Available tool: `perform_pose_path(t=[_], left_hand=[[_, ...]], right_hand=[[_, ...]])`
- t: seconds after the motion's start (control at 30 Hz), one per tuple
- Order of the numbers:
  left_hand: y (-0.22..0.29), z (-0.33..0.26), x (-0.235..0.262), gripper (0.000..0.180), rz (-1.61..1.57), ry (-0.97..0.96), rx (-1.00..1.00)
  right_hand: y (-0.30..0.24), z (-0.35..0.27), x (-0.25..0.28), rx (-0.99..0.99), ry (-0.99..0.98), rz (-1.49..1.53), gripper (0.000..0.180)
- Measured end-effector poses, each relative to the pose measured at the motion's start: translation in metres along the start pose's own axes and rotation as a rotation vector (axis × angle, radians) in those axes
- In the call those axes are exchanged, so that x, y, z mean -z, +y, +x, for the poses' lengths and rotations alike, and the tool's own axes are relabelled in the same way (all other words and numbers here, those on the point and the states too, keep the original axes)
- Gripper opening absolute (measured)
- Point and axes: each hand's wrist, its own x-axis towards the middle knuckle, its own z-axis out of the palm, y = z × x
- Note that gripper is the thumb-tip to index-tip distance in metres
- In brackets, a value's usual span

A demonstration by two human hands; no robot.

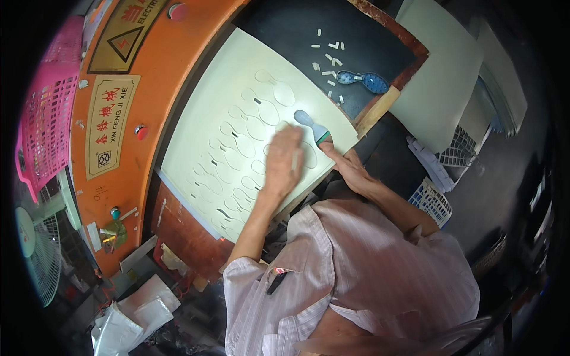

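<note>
A large cream-coloured sheet of thin material (202, 101) lies flat on a dark surface (297, 26), set against an orange machine housing (172, 65). The sheet is scored with rows of sole-shaped outlines, several marked by a short dark slit. The left hand (283, 160) presses palm-down on the sheet near its right edge, fingers (291, 137) together and flat, holding nothing. The right hand (350, 169) reaches to the sheet's right edge, its fingers pinching a pale blue-grey sole-shaped cutting die (310, 123) that rests on the sheet. A second blue sole-shaped die (362, 79) lies on the dark surface beyond, among small white scraps (329, 58).
</note>
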Motion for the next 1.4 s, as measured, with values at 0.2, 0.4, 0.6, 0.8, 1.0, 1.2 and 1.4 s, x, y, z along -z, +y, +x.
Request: perform_pose_path(t=[0.2, 0.4, 0.6, 0.8, 1.0, 1.2, 1.4], left_hand=[[0.003, -0.01, -0.036, 0.055, -0.096, -0.018, 0.044], [-0.012, -0.017, -0.002, 0.054, -0.764, 0.22, 0.455], [-0.047, -0.047, 0.073, 0.041, -0.164, 0.568, 0.244], [-0.016, -0.065, -0.005, 0.046, 0.013, -0.042, -0.053], [-0.009, -0.066, -0.019, 0.048, -0.163, 0.124, 0.057], [-0.023, -0.066, -0.002, 0.024, -0.684, 0.289, 0.353], [-0.06, -0.095, 0.073, 0.033, -1.471, 0.689, 0.505]], right_hand=[[0.015, 0.003, -0.02, -0.087, -0.3, 0.852, 0.045], [0.023, 0.002, -0.041, 0.096, -0.013, 0.495, 0.053], [0.035, -0.008, -0.051, 0.152, 0.098, -0.067, 0.058], [0.056, -0.021, -0.074, 0.099, 0.052, 0.292, 0.044], [0.047, -0.029, -0.092, 0.055, -0.047, 0.744, 0.049], [0.046, -0.03, -0.094, 0.172, -0.074, 0.462, 0.055], [0.054, -0.055, -0.089, 0.297, 0.187, -0.31, 0.038]])
